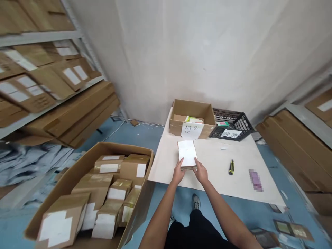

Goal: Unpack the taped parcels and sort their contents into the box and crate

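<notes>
**One parcel on the surface, a carton of them on the floor**

Both hands hold a flat brown cardboard parcel with a white label, which lies on the pale white surface, near its front edge. The left hand and the right hand each take a near corner, so either grip is closed on the parcel's end, fingers at its sides.

Judged from how things lie, the work is at an early point. This is the only parcel out on the surface, and I cannot tell whether it is sealed. The yellow-and-black utility knife lies untouched to the right, well apart from the hands.

By count:
- One large open cardboard carton stands on the blue floor to the left, with at least nine labelled parcels in it.
- One open brown cardboard box with a handwritten paper sign sits at the far edge of the surface, holding a few items.
- One black plastic crate stands just beside that box, also carrying a paper sign.
- One knife lies on the surface, near one small purple thing too blurred to tell.

Metal shelves stacked with more cardboard boxes line the left wall.
</notes>
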Available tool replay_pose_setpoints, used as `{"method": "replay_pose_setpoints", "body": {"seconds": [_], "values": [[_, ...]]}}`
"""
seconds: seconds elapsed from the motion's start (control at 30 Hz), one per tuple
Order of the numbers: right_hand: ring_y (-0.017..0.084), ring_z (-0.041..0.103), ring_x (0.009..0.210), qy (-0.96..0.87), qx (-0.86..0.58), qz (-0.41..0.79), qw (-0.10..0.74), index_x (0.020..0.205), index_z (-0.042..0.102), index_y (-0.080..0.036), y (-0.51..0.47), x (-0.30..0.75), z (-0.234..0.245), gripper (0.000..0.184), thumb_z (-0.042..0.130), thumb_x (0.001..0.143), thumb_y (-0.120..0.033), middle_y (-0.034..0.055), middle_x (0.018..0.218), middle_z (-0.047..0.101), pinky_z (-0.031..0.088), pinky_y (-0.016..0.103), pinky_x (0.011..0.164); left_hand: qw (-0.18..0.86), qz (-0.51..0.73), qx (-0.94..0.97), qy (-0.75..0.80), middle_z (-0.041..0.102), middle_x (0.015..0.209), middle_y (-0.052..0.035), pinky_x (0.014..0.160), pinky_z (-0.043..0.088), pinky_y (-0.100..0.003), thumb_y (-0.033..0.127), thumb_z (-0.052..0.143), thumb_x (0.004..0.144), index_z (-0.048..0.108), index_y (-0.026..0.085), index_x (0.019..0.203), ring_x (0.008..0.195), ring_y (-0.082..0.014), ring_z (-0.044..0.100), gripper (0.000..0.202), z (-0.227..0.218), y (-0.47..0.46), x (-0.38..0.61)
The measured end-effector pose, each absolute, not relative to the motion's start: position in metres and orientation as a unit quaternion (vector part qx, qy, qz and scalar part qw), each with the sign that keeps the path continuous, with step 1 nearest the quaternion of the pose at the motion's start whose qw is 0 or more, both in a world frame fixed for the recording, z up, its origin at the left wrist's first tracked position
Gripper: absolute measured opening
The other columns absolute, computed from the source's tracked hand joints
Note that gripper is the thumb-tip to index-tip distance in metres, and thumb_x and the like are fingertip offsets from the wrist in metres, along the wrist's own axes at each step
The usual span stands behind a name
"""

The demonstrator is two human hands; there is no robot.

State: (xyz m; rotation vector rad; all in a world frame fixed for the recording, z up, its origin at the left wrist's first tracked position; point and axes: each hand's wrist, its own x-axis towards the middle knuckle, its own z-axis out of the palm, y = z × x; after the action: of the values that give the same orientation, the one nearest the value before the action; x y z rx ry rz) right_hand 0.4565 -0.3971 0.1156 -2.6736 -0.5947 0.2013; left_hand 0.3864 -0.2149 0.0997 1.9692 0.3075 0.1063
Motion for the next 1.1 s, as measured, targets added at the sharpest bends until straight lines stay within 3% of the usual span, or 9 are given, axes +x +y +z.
{"method": "replay_pose_setpoints", "body": {"seconds": [0.13, 0.3, 0.43, 0.53, 0.63, 0.8, 0.87, 1.0, 1.1], "values": [[0.031, 0.048, 0.141, -0.160, -0.958, 0.189, 0.147, 0.156, 0.044, -0.026, -0.443, 0.453, 0.071, 0.078, 0.059, 0.081, -0.008, 0.0134, 0.158, 0.046, 0.047, 0.040, 0.107, 0.530, -0.088, 0.827, 0.165, 0.037, 0.167, -0.0097, 0.126, 0.033, -0.042, 0.012, 0.068, 0.074, 0.008, 0.024, 0.167, 0.154, -0.0280, 0.033, 0.111, 0.052, -0.267, 0.390], [0.029, 0.044, 0.145, -0.186, -0.932, 0.229, 0.212, 0.162, 0.031, -0.020, -0.466, 0.461, 0.039, 0.088, 0.057, 0.080, -0.008, 0.0156, 0.160, 0.042, 0.041, 0.039, 0.115, 0.469, -0.099, 0.843, 0.245, 0.032, 0.169, -0.0092, 0.125, 0.036, -0.038, 0.012, 0.060, 0.078, 0.003, 0.021, 0.167, 0.153, -0.0256, 0.035, 0.107, 0.044, -0.300, 0.400], [0.029, 0.048, 0.143, -0.165, -0.930, 0.187, 0.268, 0.164, 0.026, -0.021, -0.497, 0.488, 0.041, 0.084, 0.055, 0.085, -0.012, 0.0146, 0.159, 0.044, 0.043, 0.038, 0.114, 0.380, -0.039, 0.907, 0.178, 0.038, 0.167, -0.0023, 0.129, 0.027, -0.046, 0.013, 0.055, 0.080, 0.022, 0.026, 0.166, 0.159, -0.0261, 0.019, 0.093, 0.079, -0.324, 0.435], [0.031, 0.057, 0.133, -0.097, -0.939, 0.221, 0.247, 0.163, 0.032, -0.022, -0.538, 0.510, 0.044, 0.079, 0.054, 0.087, -0.013, 0.0162, 0.153, 0.051, 0.046, 0.041, 0.108, 0.344, -0.107, 0.929, 0.085, 0.043, 0.164, -0.0035, 0.127, 0.027, -0.051, 0.015, 0.054, 0.082, 0.037, 0.027, 0.160, 0.159, -0.0295, 0.018, 0.081, 0.094, -0.356, 0.455], [0.031, 0.053, 0.138, -0.107, -0.932, 0.252, 0.237, 0.164, 0.029, -0.023, -0.578, 0.528, 0.050, 0.085, 0.057, 0.085, -0.011, 0.0171, 0.158, 0.046, 0.044, 0.042, 0.110, 0.296, -0.181, 0.938, 0.018, 0.037, 0.167, -0.0046, 0.123, 0.031, -0.057, 0.016, 0.060, 0.081, 0.042, 0.031, 0.156, 0.159, -0.0338, 0.016, 0.079, 0.096, -0.385, 0.464], [0.027, 0.037, 0.150, -0.152, -0.930, 0.198, 0.269, 0.165, 0.027, -0.026, -0.621, 0.565, 0.080, 0.086, 0.055, 0.085, -0.008, 0.0119, 0.167, 0.032, 0.036, 0.039, 0.117, 0.212, -0.217, 0.953, 0.004, 0.057, 0.152, -0.0079, 0.115, 0.041, -0.052, 0.023, 0.060, 0.086, 0.060, 0.034, 0.140, 0.147, -0.0342, 0.042, 0.055, 0.115, -0.373, 0.502], [0.027, 0.034, 0.151, -0.156, -0.933, 0.164, 0.281, 0.164, 0.029, -0.024, -0.637, 0.584, 0.092, 0.083, 0.055, 0.087, -0.010, 0.0116, 0.167, 0.033, 0.034, 0.040, 0.119, 0.189, -0.213, 0.959, 0.010, 0.048, 0.159, -0.0084, 0.117, 0.040, -0.046, 0.024, 0.067, 0.080, 0.053, 0.032, 0.146, 0.150, -0.0326, 0.039, 0.068, 0.125, -0.353, 0.530], [0.030, 0.029, 0.152, -0.132, -0.940, 0.150, 0.277, 0.158, 0.042, -0.022, -0.685, 0.616, 0.091, 0.075, 0.059, 0.086, -0.012, 0.0121, 0.165, 0.036, 0.033, 0.045, 0.120, 0.140, -0.247, 0.959, 0.020, 0.014, 0.174, -0.0098, 0.116, 0.040, -0.048, 0.036, 0.081, 0.067, 0.016, 0.028, 0.165, 0.159, -0.0390, 0.013, 0.117, 0.126, -0.327, 0.577], [0.031, 0.034, 0.149, -0.078, -0.945, 0.179, 0.263, 0.153, 0.049, -0.022, -0.725, 0.629, 0.071, 0.068, 0.062, 0.086, -0.015, 0.0129, 0.161, 0.043, 0.038, 0.044, 0.115, 0.106, -0.288, 0.951, 0.036, 0.006, 0.175, -0.0113, 0.112, 0.043, -0.048, 0.042, 0.084, 0.064, 0.004, 0.029, 0.166, 0.159, -0.0414, 0.011, 0.130, 0.114, -0.322, 0.588]]}}
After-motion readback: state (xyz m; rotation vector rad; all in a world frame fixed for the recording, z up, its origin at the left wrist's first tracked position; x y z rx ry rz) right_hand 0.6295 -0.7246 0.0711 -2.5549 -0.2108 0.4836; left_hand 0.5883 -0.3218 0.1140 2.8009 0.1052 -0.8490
